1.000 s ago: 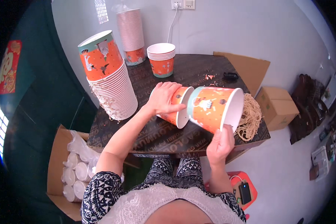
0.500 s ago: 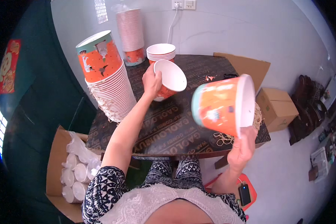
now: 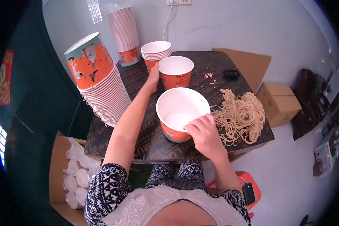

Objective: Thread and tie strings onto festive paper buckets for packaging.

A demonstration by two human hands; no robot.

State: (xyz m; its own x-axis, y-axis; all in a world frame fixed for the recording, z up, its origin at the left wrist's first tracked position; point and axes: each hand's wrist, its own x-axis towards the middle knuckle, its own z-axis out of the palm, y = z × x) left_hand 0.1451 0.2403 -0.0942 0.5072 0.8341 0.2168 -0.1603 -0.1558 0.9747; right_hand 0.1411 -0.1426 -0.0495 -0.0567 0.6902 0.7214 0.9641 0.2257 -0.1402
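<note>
My right hand [image 3: 203, 132] pinches the near right rim of an orange paper bucket [image 3: 169, 133] with a white inside, upright at the table's front. Behind it stands a second orange paper bucket [image 3: 177, 80]. My left hand [image 3: 153, 80] lies along that second bucket's left side, fingers stretched away from me and partly hidden. Just past the left hand is a short stack of the same buckets [image 3: 156, 53]. A tall leaning stack of buckets [image 3: 103, 88] rises left of my left forearm, with tan strings hanging down its side.
A tangled heap of tan string loops [image 3: 243, 116] covers the table's right side. Behind it lie a small black object [image 3: 231, 74] and red-white crumbs [image 3: 209, 75]. A bagged bucket stack [image 3: 123, 34] stands at the back. Cartons flank the dark table [image 3: 150, 150].
The bucket in my right hand has come left and down from a sideways tilt to upright at the table's front. The bucket by my left hand has gone from tilted to upright.
</note>
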